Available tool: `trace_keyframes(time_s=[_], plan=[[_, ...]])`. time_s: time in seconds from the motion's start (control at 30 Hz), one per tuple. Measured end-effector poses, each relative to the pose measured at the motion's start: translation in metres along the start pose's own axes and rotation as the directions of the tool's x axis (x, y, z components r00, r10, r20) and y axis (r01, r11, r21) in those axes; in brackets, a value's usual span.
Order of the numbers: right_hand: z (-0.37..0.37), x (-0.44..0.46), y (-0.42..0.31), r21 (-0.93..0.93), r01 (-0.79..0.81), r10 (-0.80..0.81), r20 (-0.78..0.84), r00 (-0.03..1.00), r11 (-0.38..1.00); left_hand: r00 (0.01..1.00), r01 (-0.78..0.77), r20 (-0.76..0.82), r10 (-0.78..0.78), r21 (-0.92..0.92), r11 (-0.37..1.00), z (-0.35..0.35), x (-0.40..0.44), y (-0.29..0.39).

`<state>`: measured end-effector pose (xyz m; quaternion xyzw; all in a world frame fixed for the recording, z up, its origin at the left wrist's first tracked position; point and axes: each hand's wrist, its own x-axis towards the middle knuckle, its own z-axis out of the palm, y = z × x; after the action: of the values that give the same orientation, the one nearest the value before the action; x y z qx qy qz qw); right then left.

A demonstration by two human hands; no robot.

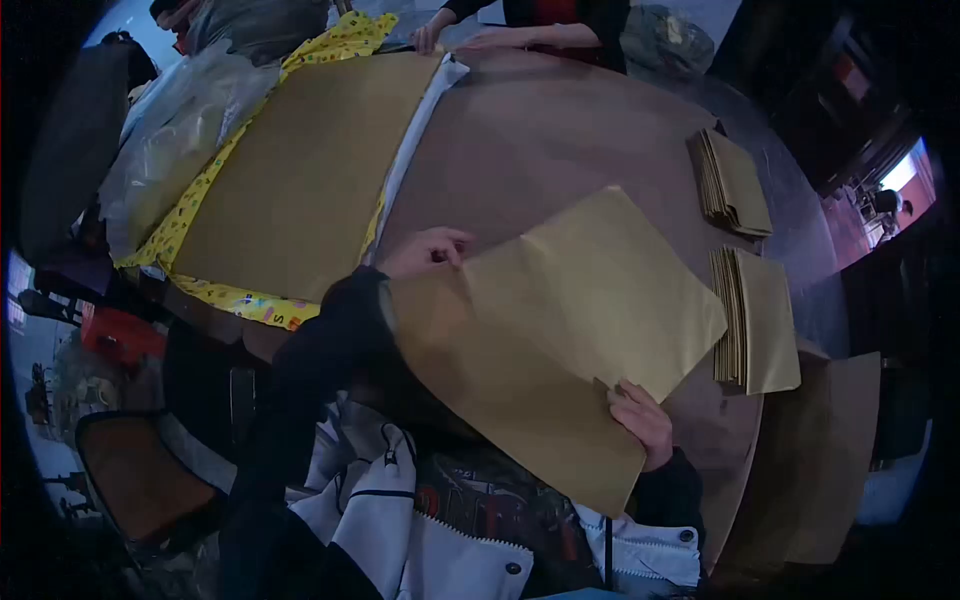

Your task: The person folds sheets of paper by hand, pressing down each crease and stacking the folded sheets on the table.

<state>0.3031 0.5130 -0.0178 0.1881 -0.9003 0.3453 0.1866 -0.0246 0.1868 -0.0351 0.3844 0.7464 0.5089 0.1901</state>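
A large sheet of brown kraft paper (pixel 570 290) with faint creases spreads across the near side of the table, its near edge bowed toward my body. My left hand (pixel 430 250) is at the sheet's upper left edge, its fingers bent and closed over that border. At the lower right edge, my right hand (pixel 643 423) grips the paper, with its fingertips on top and part of the hand hidden. Beyond my left hand lies a flat brown panel (pixel 310 170) framed by yellow printed material (pixel 205 205) and a white strip along its right side.
Two stacks of folded brown paper, a far one (pixel 735 180) and a near one (pixel 757 320), sit at the table's right. Another person's hands (pixel 470 38) touch the panel's far corner. Clear plastic (pixel 180 140) lies left; a chair (pixel 145 475) stands lower left.
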Motion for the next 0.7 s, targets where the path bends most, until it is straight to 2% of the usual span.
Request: trace_keyframes(time_s=[0.03,0.07,0.13,0.17,0.27,0.3,0.37,0.4,0.43,0.47,0.5,0.53,0.57,0.63,0.67,0.7], plan=[[0.000,-0.006,0.000,-0.003,-0.029,0.029,0.007,1.000,1.000,1.000,-0.027,-0.018,0.026,-0.035,0.999,-0.001,-0.011,0.004],[-0.002,-0.007,-0.001,0.016,-0.042,0.041,0.015,0.999,0.999,0.994,-0.100,-0.013,0.104,0.172,0.980,-0.007,-0.020,0.010],[-0.004,-0.010,-0.006,0.027,-0.114,0.113,0.018,0.993,0.993,0.964,-0.239,-0.068,0.258,0.204,0.949,-0.008,-0.048,0.007],[-0.002,-0.015,-0.003,0.002,-0.099,0.099,0.022,0.995,0.995,0.969,-0.212,-0.081,0.231,0.198,0.957,-0.005,-0.062,0.005],[0.009,-0.030,0.006,0.276,-0.175,0.165,0.061,0.984,0.945,0.997,-0.069,-0.028,0.065,-0.190,0.979,0.003,-0.109,0.001],[0.010,-0.033,0.006,0.275,-0.188,0.178,0.062,0.982,0.943,0.998,-0.064,-0.018,0.062,-0.198,0.978,0.007,-0.119,-0.001],[0.010,-0.034,0.004,0.262,-0.318,0.297,0.115,0.948,0.911,0.998,0.033,0.050,-0.023,-0.208,0.978,0.008,-0.131,-0.004],[0.011,-0.028,0.004,0.230,-0.286,0.278,0.067,0.958,0.930,0.985,-0.096,0.117,0.124,-0.220,0.971,0.004,-0.126,-0.006],[0.008,-0.022,0.002,0.228,-0.296,0.290,0.060,0.955,0.928,0.983,-0.096,0.131,0.127,-0.224,0.970,0.004,-0.125,-0.005],[0.005,-0.015,0.000,0.244,-0.363,0.357,0.072,0.931,0.899,0.983,-0.125,0.140,0.116,0.061,0.990,0.005,-0.120,0.015],[0.003,-0.014,-0.002,0.258,-0.429,0.422,0.085,0.902,0.866,0.984,-0.152,0.145,0.108,0.339,0.928,0.008,-0.117,0.033],[0.008,-0.024,0.004,0.213,-0.465,0.470,0.030,0.882,0.859,0.994,-0.047,0.110,-0.003,0.449,0.892,0.014,-0.116,0.043],[0.006,-0.024,0.004,0.209,-0.474,0.481,0.022,0.877,0.855,0.992,-0.058,0.123,0.004,0.444,0.894,0.015,-0.114,0.048],[0.003,-0.017,0.005,0.167,-0.528,0.535,0.001,0.845,0.833,0.993,0.081,0.041,-0.107,0.417,0.905,0.016,-0.104,0.052],[0.003,-0.013,0.004,0.116,-0.568,0.575,-0.036,0.817,0.815,0.998,0.007,0.050,-0.030,0.413,0.911,0.012,-0.102,0.045],[0.006,-0.011,0.008,0.115,-0.577,0.584,-0.047,0.810,0.809,0.998,-0.005,0.066,-0.024,0.411,0.912,0.014,-0.098,0.038]])
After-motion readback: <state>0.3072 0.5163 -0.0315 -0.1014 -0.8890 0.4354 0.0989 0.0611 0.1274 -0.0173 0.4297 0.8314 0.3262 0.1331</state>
